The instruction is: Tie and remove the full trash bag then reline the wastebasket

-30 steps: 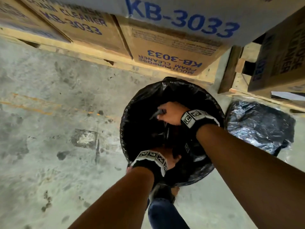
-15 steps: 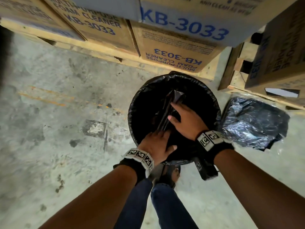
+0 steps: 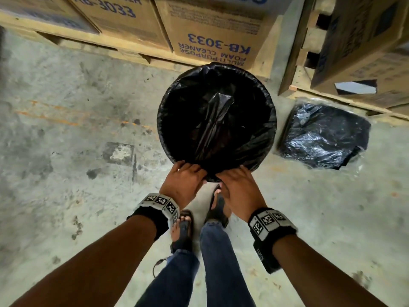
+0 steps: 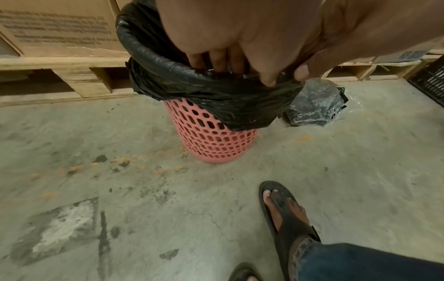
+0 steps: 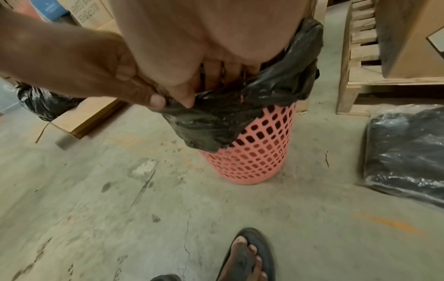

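Pinching the black liner (image 3: 218, 120) at the lower rim of the pink wastebasket (image 4: 211, 140), frame centre, left hand (image 3: 183, 185) and right hand (image 3: 238, 188) are apparently folding it over to anchor it.

Stained concrete floor (image 3: 66, 107). Standing on it: pink mesh wastebasket (image 4: 216, 140); clear-wrapped pack of black bags (image 3: 323, 136) beside it; wooden pallets (image 3: 124, 52) bearing cartons; a filled black bag (image 5: 43, 102), far left; sandalled feet (image 4: 286, 214).

You're in a warehouse: stacked cardboard boxes (image 3: 212, 29) on wooden pallets (image 3: 124, 52) fill the frame's top, above stained concrete floor (image 3: 66, 173).
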